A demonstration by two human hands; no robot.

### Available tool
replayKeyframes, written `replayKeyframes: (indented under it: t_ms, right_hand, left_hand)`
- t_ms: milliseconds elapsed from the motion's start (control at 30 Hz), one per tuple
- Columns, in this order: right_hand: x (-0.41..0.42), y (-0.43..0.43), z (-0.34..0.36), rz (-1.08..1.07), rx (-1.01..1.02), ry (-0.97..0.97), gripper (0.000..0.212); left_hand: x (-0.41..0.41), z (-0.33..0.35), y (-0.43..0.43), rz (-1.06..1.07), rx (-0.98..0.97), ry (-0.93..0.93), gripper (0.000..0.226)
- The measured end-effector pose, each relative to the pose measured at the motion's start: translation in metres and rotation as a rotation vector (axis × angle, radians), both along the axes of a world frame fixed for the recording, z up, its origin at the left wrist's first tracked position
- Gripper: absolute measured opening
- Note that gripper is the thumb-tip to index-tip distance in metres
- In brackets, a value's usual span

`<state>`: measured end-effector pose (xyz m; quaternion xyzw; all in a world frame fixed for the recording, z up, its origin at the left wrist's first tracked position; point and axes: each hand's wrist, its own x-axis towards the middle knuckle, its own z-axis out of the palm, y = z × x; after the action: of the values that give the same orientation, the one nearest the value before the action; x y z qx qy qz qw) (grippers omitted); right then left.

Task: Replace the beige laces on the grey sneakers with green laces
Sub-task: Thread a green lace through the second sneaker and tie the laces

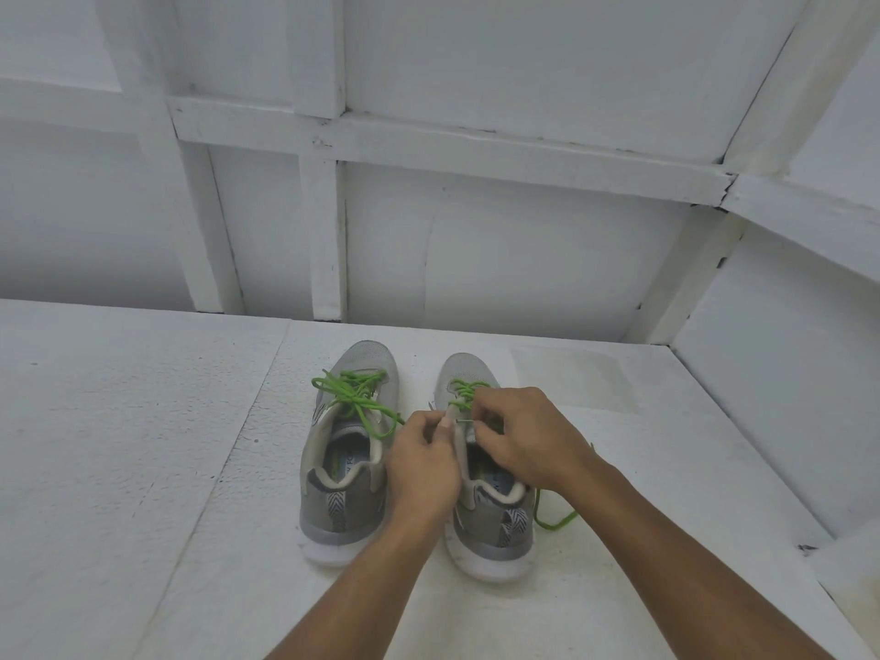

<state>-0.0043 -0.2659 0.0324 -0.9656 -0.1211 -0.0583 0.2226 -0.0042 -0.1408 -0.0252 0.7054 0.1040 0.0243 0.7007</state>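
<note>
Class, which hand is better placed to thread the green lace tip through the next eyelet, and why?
Right: the right hand pinches the tip of the green cord lace at the eyelets of the grey mesh sneaker, while the left hand steadies its upper.

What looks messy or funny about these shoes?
Only a little. The sneaker on the right is only partly laced: its green lace trails loose beside the heel. The sneaker on the left already has a tied bow. Nothing looks torn or spilled.
</note>
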Motion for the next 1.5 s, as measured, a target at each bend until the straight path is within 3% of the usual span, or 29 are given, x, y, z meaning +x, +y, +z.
replayKeyframes:
  t_ms: [1500]
  right_hand:
    - [0.004, 0.012, 0.006, -0.035, -0.208, 0.01, 0.01]
  left_hand:
    - [-0.005, 0.001, 0.001, -0.049, 0.004, -0.05, 0.018]
